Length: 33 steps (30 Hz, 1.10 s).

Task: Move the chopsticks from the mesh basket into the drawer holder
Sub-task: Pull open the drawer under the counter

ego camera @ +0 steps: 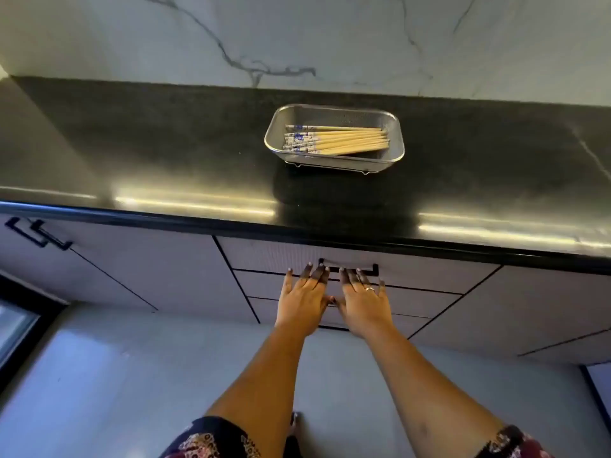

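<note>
Head view: rectangular silver wire-mesh basket point(334, 139) sitting on glossy black stone counter point(165, 153), toward back edge, right of centre. Bundle of pale bamboo chopsticks point(335, 140) with blue-white patterned ends lying flat inside basket. Left hand point(302, 300) and right hand point(362, 304) reaching side by side, fingers spread flat, empty, fingertips touching slim black bar handle point(348, 269) of closed pale ribbed drawer point(357, 261) under front edge.
</note>
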Each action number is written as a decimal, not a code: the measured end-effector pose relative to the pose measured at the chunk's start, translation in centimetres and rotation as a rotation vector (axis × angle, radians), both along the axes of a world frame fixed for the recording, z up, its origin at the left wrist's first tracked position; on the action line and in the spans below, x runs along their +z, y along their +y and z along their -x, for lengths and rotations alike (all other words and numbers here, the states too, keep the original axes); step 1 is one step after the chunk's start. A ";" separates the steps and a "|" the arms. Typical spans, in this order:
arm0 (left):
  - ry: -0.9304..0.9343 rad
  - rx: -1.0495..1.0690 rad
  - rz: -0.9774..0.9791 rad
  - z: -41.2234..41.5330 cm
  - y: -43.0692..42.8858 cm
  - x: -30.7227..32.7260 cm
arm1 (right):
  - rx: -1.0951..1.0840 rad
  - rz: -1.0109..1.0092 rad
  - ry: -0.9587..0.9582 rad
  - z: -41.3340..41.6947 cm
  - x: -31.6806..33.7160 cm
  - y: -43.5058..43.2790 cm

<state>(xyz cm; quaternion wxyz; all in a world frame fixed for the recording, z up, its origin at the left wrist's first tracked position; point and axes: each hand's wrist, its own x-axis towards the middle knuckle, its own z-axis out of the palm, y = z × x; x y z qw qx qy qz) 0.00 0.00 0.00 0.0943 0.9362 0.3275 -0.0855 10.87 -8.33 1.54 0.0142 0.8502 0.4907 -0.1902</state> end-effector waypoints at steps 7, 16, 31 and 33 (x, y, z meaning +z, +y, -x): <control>0.232 -0.068 0.104 -3.5 3.8 -2.5 | -0.093 0.299 0.082 -2.7 -2.6 3.7; 0.221 0.003 0.172 -4.6 2.9 -3.8 | -0.129 0.309 0.068 -3.0 -2.8 4.8; 0.204 0.020 0.173 -3.3 0.5 -3.4 | -0.102 0.271 0.121 -1.2 -2.4 1.7; 0.205 0.011 0.147 -2.9 0.2 -3.5 | -0.105 0.256 0.121 -1.0 -2.3 1.4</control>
